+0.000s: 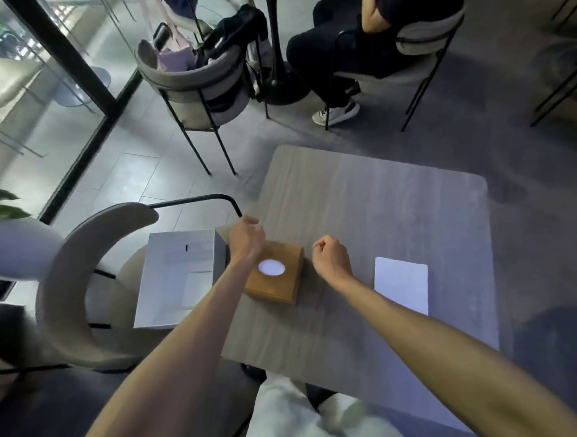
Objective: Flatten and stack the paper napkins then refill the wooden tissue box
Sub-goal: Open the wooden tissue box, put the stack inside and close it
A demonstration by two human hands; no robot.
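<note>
A wooden tissue box (277, 279) sits on the grey table (381, 212) near its left edge, with white paper showing through the oval hole in its top. My left hand (246, 237) hovers over the box's far left corner, fingers curled, holding nothing I can see. My right hand (330, 254) is a loose fist just right of the box, apart from it. A flat stack of white paper napkins (401, 284) lies on the table to the right of my right hand.
An open white cardboard box (179, 279) rests on a curved-back chair (81, 281) left of the table. Beyond the table stand another chair with bags (200, 75) and a seated person (354, 45). A glass wall runs along the left.
</note>
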